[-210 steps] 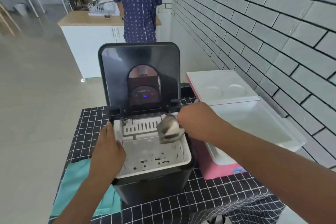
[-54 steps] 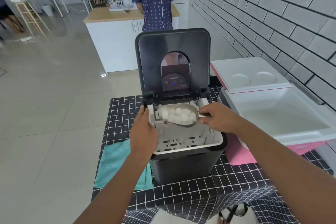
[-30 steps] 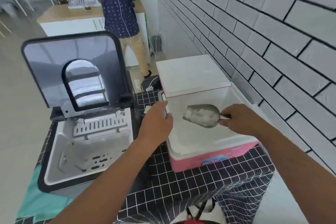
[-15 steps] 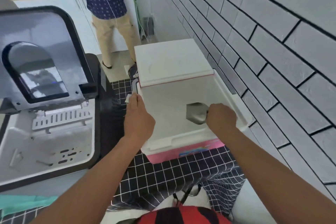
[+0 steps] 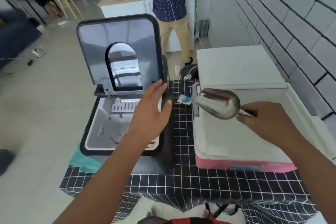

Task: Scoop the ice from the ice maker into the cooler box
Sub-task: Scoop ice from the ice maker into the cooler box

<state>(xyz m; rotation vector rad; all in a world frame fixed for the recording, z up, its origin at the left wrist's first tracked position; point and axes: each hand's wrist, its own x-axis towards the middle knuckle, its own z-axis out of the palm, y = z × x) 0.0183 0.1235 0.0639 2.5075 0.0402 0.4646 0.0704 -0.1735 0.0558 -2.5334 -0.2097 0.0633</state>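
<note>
The black ice maker (image 5: 87, 143) stands at the left with its lid (image 5: 118, 49) raised and its white basket showing. The pink and white cooler box (image 5: 241, 165) stands open at the right, its white lid (image 5: 236, 65) tipped back. My right hand (image 5: 269, 120) grips the handle of a metal scoop (image 5: 218, 103), which hangs over the cooler's left rim with its mouth pointing left; no ice shows in it. My left hand (image 5: 152, 112) hovers with straight fingers over the ice maker's right edge.
Both boxes sit on a black checked tablecloth (image 5: 181, 151). A teal cloth (image 5: 83, 162) lies under the ice maker's front left corner. A small blue and white packet (image 5: 185, 99) lies between the boxes. A person (image 5: 171, 9) stands at a counter behind. A tiled wall (image 5: 291, 14) runs along the right.
The scoop has come up out of the cooler and moved left, now without ice. My left hand has left the cooler's rim and moved toward the ice maker.
</note>
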